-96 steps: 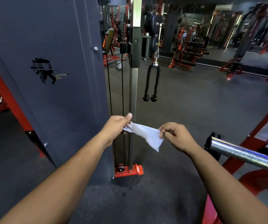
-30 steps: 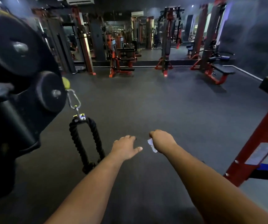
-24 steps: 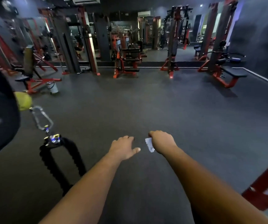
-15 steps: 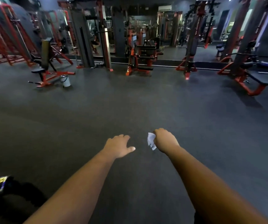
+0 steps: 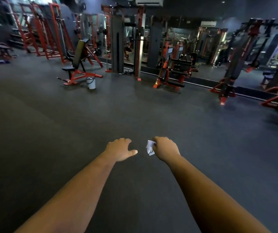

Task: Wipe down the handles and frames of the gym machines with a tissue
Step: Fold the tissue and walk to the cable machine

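Presently both arms are held out over bare dark floor (image 5: 134,115), with no machine within reach. The right hand (image 5: 166,148) is curled around a crumpled white tissue (image 5: 150,147), a small part of which shows at the thumb side; the remainder is hidden inside the fist. The left hand (image 5: 119,149) holds nothing, palm down, fingers loosely bent and thumb pointing toward the right hand.

Change noted: some three seconds ago the tissue was stretched between both hands in front of a grey cable machine. Since then the left hand has let go, the tissue has been gathered into the right fist, and the view has swung away from that machine. Its rope handle, at the left edge a second ago, is now out of view entirely.

Assessment: wiping is not in progress. This reads as a transit between stations, the cable machine being finished or left behind. Equipment ahead stands well apart from the hands: an incline bench (image 5: 79,64) with a red frame, a small white bucket (image 5: 90,82) just beside its foot, a tall cable tower (image 5: 126,46) in grey, and a red and black seated machine (image 5: 175,71) further right. Which one is next cannot be determined. The tissue is ready in hand; the next contact would call for the fist to open enough to present a flat face to a handle or frame.
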